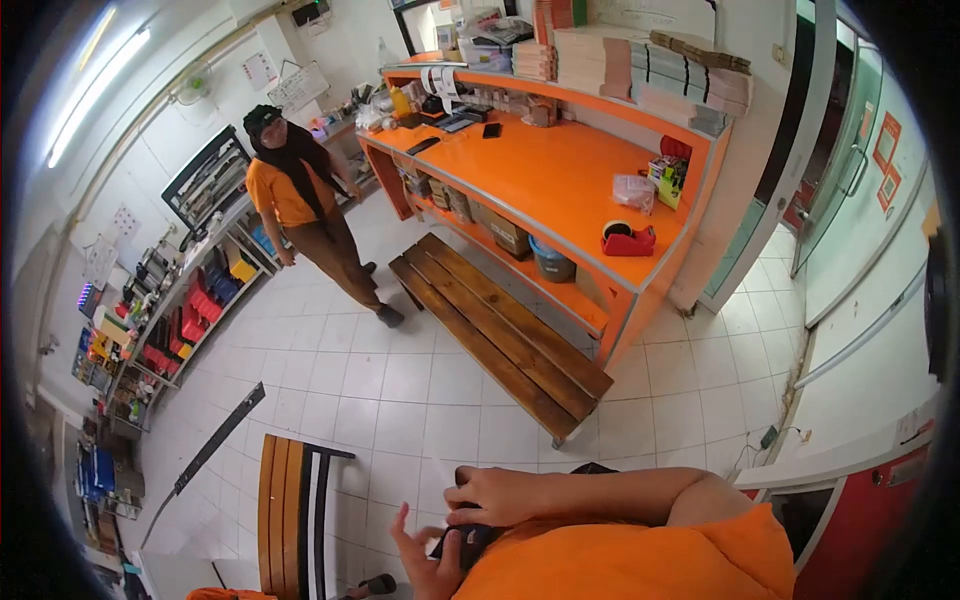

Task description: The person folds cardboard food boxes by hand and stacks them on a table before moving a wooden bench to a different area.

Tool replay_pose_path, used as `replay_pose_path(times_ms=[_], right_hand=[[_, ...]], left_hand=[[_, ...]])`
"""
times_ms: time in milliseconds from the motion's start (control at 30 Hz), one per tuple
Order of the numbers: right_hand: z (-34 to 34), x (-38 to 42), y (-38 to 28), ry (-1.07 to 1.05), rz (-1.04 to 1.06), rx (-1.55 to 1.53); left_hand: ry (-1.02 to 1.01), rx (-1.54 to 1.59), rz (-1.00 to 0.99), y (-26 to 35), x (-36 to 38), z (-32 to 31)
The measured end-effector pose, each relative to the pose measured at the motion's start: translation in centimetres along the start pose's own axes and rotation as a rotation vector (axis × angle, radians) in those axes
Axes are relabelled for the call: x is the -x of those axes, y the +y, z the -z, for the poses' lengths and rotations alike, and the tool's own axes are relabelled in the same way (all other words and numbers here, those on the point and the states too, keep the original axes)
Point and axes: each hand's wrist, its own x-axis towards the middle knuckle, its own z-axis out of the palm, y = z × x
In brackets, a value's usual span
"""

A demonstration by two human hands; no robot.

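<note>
Both of my hands are at the front of my orange shirt, at the bottom of the view. My right hand [497, 496] reaches across with its fingers curled over the top of a small black object [478, 540]. Beside it, my left hand [432, 560] touches the same object with its thumb, the other fingers raised and apart. What the black object is, I cannot make out. Farther ahead, a wooden bench [495, 335] stands on the white tiled floor.
An orange counter [540, 165] behind the bench bears a red tape dispenser [628, 240]. A person [300, 200] in an orange shirt stands left of it. A second slatted bench [284, 515] is at the lower left. Shelves with red bins [200, 305] line the left wall.
</note>
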Motion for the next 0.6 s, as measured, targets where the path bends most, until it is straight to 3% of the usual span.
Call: replay_pose_path(times_ms=[33, 100, 133, 167, 267, 300, 367, 433, 500, 567, 600], right_hand=[[0.4, 0.1, -0.1, 0.002, 0.011, 0.008], [1.7, 0.4, -0.1, 0.054, -0.07, 0.014], [2.8, 0.7, -0.3, 0.039, -0.084, -0.084], [3.3, 0.8, -0.1, 0.042, -0.083, -0.083], [3.8, 0.8, 1.4, 0.129, 0.074, -0.319], [3.5, 0.7, 1.7, 0.119, 0.081, -0.315], [3.0, 0.5, 2.1, 0.284, 0.023, -0.464], [2.9, 0.3, 2.0, 0.326, -0.028, -0.494], [2.4, -0.6, 2.8, 0.41, -0.217, -0.575], [1.6, -2.1, 3.9, 0.344, -0.174, -0.791], [1.4, -2.3, 3.9, 0.335, -0.139, -0.755]], left_hand=[[0.01, -0.002, -0.009, -2.0, -0.5, -0.1], [0.466, -0.143, -0.144, -6.7, -1.6, -0.1], [0.498, 0.022, 0.06, -7.9, -1.7, 0.4], [0.497, 0.022, 0.057, -8.1, -1.8, 0.8], [0.082, 0.931, -0.033, -10.2, -1.4, 1.9], [0.044, 0.977, 0.018, -10.7, -1.3, 1.9], [0.079, 0.89, 0.173, -12.3, -0.1, 1.6], [0.126, 0.583, 0.369, -14.1, 0.9, 1.0], [0.152, 0.242, 0.521, -15.3, 2.2, 0.5], [0.179, 0.021, 0.586, -15.9, 2.8, -0.1], [0.23, 0.028, 0.508, -14.5, 2.7, -0.7]])
